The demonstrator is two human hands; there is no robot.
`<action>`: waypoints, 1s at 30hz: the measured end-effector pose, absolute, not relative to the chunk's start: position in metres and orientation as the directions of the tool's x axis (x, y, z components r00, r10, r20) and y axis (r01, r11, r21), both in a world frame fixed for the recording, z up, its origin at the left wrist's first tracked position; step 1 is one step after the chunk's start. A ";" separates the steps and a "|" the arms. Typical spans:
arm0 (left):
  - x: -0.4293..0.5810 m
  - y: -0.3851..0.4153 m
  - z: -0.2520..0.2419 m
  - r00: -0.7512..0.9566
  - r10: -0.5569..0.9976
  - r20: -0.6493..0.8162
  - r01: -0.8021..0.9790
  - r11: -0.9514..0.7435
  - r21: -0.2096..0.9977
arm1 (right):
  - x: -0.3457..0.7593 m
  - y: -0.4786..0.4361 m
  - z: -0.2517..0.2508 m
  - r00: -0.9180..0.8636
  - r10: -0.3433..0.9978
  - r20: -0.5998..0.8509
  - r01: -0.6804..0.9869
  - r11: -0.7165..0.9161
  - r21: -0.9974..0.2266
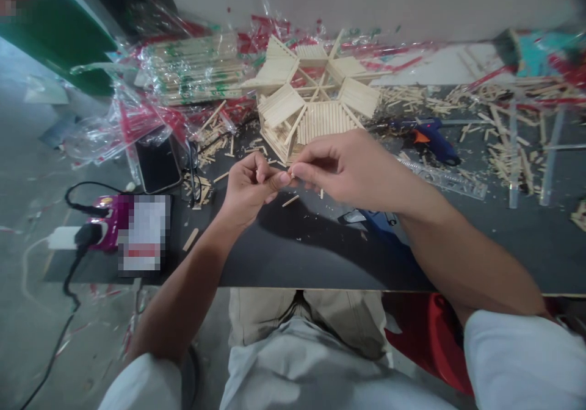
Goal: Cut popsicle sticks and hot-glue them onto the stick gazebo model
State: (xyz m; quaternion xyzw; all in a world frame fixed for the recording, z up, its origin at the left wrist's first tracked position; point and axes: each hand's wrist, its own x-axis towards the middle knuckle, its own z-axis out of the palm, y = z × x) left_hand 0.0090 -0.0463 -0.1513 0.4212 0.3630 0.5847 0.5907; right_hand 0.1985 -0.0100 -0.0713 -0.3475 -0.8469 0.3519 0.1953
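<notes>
My left hand [256,187] and my right hand [336,166] meet over the dark table, fingertips nearly touching. Each is pinched closed, and what lies between the fingertips is too small to make out. Just beyond them stands a star-shaped structure of pale wooden sticks [323,120], with slatted panels around an open middle. My right hand overlaps its front edge in the view. A short stick piece [290,201] lies on the table below my fingertips.
A blue glue gun [437,141] and a clear ruler [448,178] lie at the right, among stick scraps [513,147]. Wrapped stick bundles [187,68] are at the back left. A dark phone [158,160], a lit phone [144,233] and a purple power adapter [112,221] sit left.
</notes>
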 end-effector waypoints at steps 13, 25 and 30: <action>0.013 -0.047 -0.149 0.126 0.990 0.061 -0.416 -0.003 0.909 | 0.201 -0.016 -0.072 -0.734 0.660 0.160 0.453 0.651 -0.609; 0.015 -0.048 -0.157 0.205 0.978 0.042 -0.394 0.043 0.918 | 0.211 -0.010 -0.068 -0.796 0.605 0.024 0.451 0.619 -0.643; 0.015 -0.048 -0.154 0.196 0.980 0.042 -0.396 0.040 0.917 | 0.209 -0.012 -0.068 -0.737 0.676 -0.011 0.483 0.514 -0.709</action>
